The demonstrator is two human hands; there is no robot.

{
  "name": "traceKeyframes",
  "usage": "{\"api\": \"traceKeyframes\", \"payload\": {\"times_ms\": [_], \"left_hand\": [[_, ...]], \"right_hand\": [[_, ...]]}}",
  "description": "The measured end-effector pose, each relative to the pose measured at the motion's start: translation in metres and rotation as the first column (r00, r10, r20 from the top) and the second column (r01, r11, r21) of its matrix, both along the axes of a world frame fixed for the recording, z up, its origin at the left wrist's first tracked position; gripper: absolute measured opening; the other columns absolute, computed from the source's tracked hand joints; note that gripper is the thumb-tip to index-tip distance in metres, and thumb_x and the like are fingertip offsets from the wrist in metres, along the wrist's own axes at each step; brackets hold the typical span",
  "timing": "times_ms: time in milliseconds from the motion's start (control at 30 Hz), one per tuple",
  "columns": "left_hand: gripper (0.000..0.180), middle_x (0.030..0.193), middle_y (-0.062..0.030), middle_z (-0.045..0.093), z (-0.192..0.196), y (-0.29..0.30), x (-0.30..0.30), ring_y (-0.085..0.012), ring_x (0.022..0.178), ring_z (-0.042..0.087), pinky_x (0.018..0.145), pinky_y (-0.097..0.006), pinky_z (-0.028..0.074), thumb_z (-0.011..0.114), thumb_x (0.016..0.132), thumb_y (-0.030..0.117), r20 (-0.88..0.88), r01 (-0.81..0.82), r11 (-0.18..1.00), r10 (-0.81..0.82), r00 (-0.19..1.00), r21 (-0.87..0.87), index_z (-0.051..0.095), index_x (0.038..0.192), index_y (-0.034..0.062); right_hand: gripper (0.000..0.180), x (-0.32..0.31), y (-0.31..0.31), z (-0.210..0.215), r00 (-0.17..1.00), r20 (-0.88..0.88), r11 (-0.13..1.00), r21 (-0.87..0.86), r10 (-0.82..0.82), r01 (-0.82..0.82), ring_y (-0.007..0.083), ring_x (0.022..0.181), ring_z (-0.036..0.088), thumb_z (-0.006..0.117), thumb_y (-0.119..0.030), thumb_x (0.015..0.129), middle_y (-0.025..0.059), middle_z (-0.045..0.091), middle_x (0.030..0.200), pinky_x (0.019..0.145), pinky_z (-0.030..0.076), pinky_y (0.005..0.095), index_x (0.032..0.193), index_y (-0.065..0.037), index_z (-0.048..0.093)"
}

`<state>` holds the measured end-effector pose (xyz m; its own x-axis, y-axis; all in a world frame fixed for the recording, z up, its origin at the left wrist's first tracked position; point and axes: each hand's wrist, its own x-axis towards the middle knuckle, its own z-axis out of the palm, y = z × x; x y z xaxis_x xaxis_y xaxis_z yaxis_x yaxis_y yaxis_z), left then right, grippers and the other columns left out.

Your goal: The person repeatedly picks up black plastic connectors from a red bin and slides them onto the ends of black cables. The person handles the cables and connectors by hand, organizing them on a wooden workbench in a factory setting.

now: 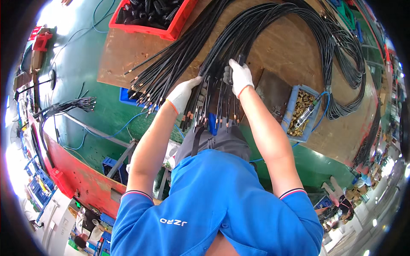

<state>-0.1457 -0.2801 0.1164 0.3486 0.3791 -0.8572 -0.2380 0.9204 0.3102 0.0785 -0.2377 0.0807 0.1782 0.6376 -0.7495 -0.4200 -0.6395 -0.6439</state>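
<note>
Fingers (pixel 226 75) half-closed, seemingly around black cables (pixel 228 42).

Cables (pixel 239 36) lie across the table (pixel 294 47) — a parts bin (pixel 141 30) at far left, a fittings box (pixel 297 137) at right.

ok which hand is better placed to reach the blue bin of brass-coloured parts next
Probably the right hand: it is nearer the blue bin, which stands on that side. The left hand is farther off, at the black cables. The right is also at the cables, so it may need freeing first.
</note>
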Motion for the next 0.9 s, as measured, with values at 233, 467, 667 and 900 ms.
{"api": "traceKeyframes", "payload": {"times_ms": [233,467,667,900], "left_hand": [[0.018,0.091,-0.0051,0.072,-0.042,-0.01,0.006,-0.0191,0.074,0.071,0.067,-0.037,0.06,0.067,0.103,0.023,0.105,-0.04,0.996,0.049,0.993,-0.086,0.07,0.107,0.006],[0.014,0.084,-0.0053,0.07,-0.034,-0.009,0.022,-0.0183,0.066,0.067,0.059,-0.035,0.058,0.076,0.095,0.014,0.007,0.065,0.996,-0.064,0.998,-0.06,0.072,0.106,0.0053],[0.013,0.087,-0.0024,0.071,-0.005,-0.006,0.034,-0.0127,0.066,0.064,0.057,-0.033,0.055,0.076,0.095,0.016,-0.079,0.203,0.976,-0.197,0.977,0.078,0.071,0.103,0.0064],[0.011,0.086,-0.0044,0.071,0.001,-0.021,0.055,-0.0117,0.064,0.063,0.059,-0.027,0.054,0.074,0.096,0.013,-0.016,-0.026,0.992,0.028,0.999,0.124,0.07,0.101,0.0044]], "right_hand": [[0.025,0.012,-0.07,0.034,0.938,-0.345,0.998,0.029,-0.036,0.049,0.0284,0.083,0.072,0.061,0.0,0.096,0.0172,0.071,0.105,0.073,0.061,0.0429,0.114,-0.01,0.047],[0.026,0.029,-0.147,0.02,0.94,0.09,0.93,0.141,0.33,-0.34,0.0126,0.097,0.063,0.078,-0.008,0.093,0.0011,0.065,0.103,0.091,0.052,0.031,0.109,-0.008,0.057],[0.037,0.039,-0.18,0.042,0.795,0.218,0.773,0.192,0.567,-0.604,0.0112,0.091,0.059,0.086,-0.012,0.086,-0.0001,0.062,0.095,0.085,0.053,0.0315,0.105,-0.007,0.055],[0.042,0.048,-0.198,0.066,0.57,0.4,0.568,0.138,0.717,-0.811,0.0249,0.089,0.063,0.087,-0.022,0.084,0.0113,0.065,0.095,0.087,0.053,0.0378,0.109,-0.009,0.055]]}}
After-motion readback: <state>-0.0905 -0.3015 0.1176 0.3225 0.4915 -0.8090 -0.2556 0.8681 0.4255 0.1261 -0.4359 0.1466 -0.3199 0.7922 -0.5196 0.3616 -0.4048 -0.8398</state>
